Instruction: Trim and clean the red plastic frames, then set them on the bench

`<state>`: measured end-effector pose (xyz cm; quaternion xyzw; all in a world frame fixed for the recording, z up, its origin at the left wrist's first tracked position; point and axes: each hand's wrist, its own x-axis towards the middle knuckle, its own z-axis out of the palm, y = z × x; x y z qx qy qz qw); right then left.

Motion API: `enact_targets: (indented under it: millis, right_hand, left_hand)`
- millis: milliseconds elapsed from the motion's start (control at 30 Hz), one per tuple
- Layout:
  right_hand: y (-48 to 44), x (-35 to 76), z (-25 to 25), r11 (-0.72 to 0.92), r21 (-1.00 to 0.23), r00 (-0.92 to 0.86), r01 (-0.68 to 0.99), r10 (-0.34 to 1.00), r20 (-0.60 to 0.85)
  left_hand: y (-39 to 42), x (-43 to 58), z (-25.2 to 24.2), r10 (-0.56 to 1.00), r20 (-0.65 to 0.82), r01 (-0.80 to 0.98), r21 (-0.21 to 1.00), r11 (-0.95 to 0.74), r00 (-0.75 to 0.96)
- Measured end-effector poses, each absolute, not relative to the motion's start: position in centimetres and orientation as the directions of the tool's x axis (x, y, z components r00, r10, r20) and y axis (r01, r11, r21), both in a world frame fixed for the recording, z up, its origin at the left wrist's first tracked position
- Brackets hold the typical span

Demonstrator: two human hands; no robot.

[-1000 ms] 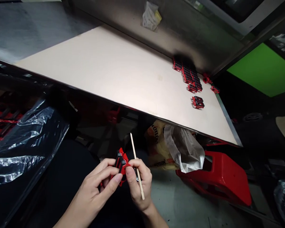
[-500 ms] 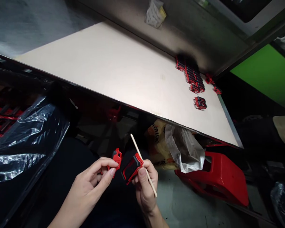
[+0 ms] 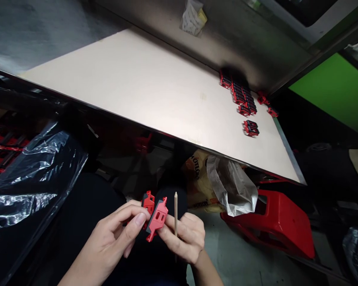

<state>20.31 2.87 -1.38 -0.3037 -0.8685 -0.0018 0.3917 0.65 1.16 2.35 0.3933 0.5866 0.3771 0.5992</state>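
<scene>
Head view shows me the rear part (image 3: 149, 203) and front part (image 3: 158, 209) at the lower middle of the frame. Both look light, stiff and rather smooth; I'd hold them by their broad bodies, since the narrow end tabs seem the weak spots. My left hand (image 3: 115, 234) is closed, thumb and fingers pinching the rear part. My right hand (image 3: 186, 238) grips the front part's right edge, with a stick (image 3: 176, 210) between its fingers; whether the parts touch, I cannot tell
</scene>
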Motion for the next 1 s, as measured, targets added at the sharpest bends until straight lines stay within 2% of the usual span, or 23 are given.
enact_targets:
  millis: [100, 300, 633, 867, 1000]
  right_hand:
    - [2.9, 20.3, -1.1, 0.816, -0.218, -0.533, 0.535, 0.527, 0.662]
    - [3.0, 20.2, -1.5, 0.831, -0.251, -0.504, 0.497, 0.512, 0.695]
    - [3.2, 19.9, -1.5, 0.826, -0.202, -0.526, 0.526, 0.503, 0.686]
    - [3.0, 19.7, -2.0, 0.797, -0.265, -0.477, 0.543, 0.553, 0.683]
    - [2.9, 19.5, -2.4, 0.786, -0.337, -0.451, 0.519, 0.586, 0.673]
  left_hand:
    - [1.1, 0.7, 2.5, 0.918, -0.396, 0.027, 0.918, 0.395, 0.008]
    - [0.9, 0.8, 2.8, 0.960, -0.280, 0.116, 0.953, 0.281, -0.021]
    - [0.1, 0.5, 3.0, 0.962, -0.271, 0.223, 0.937, 0.269, -0.022]
    - [0.4, -0.7, 1.3, 0.990, -0.079, 0.327, 0.944, 0.037, 0.117]
    - [1.1, -0.5, 1.6, 0.992, -0.095, 0.293, 0.954, 0.068, 0.078]
